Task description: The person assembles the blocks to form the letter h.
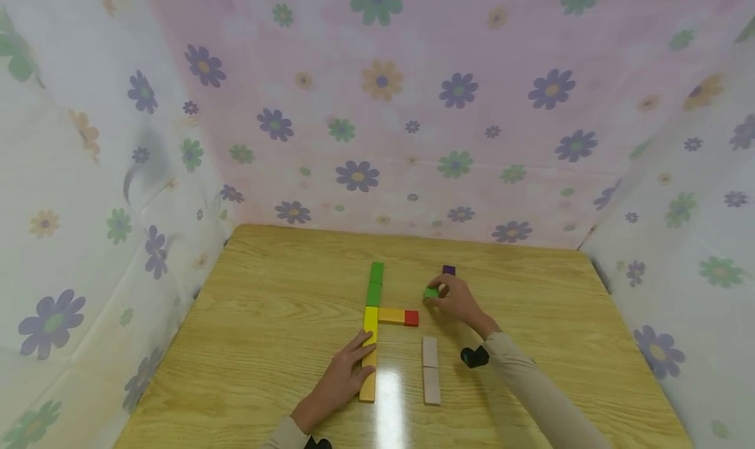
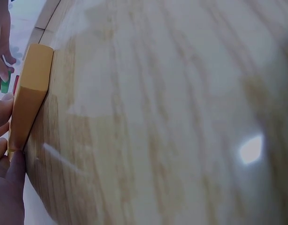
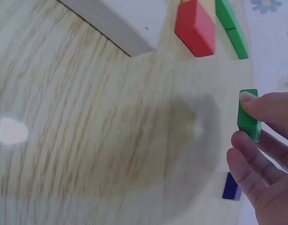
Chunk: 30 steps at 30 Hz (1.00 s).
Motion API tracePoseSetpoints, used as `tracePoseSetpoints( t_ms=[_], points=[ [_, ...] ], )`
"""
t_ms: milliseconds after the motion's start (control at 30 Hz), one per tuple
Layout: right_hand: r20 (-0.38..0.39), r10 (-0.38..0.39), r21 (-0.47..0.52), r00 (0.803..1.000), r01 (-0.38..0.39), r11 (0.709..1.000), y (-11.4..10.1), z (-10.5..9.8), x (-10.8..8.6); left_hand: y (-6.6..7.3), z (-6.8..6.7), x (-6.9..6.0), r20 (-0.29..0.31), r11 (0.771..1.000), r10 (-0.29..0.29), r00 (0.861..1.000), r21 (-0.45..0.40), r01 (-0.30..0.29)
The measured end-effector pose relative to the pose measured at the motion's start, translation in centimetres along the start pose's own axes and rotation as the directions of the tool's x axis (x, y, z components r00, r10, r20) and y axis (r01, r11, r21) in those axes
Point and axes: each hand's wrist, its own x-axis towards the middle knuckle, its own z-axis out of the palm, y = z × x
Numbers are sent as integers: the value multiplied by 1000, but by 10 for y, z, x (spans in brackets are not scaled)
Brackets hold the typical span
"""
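My right hand (image 1: 461,299) pinches a small green block (image 1: 432,293) between thumb and fingers, above the table's right half; the right wrist view shows the green block (image 3: 248,117) held lengthwise. Across a line of blocks lies my left hand (image 1: 337,378), its fingers touching an orange block (image 1: 368,387) and a yellow block (image 1: 370,316). Two green blocks (image 1: 375,284) continue that line at the far end. From its middle, an orange-yellow block (image 1: 392,315) sticks out rightward, with a red block (image 1: 411,318) against its end. The orange block (image 2: 34,70) fills the left wrist view's left side.
Two pale wooden blocks (image 1: 430,370) lie end to end to the right of the line. Just beyond my right hand is a dark purple block (image 1: 449,270). Flower-patterned cloth (image 1: 383,141) stands around the wooden table (image 1: 265,285) at the back and sides.
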Motion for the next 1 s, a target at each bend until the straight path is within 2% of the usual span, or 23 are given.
tracePoseSetpoints(
  t_ms=[400,1000],
  points=[
    [-16,-87,-13,996,87,996,-9,-16,-17,-2,0,-1,14,1000,-14,1000,-13,14],
    [19,-136,-3,991,136,991,-20,-9,-33,-4,2,-1,-7,1000,7,1000,-5,-7]
  ],
)
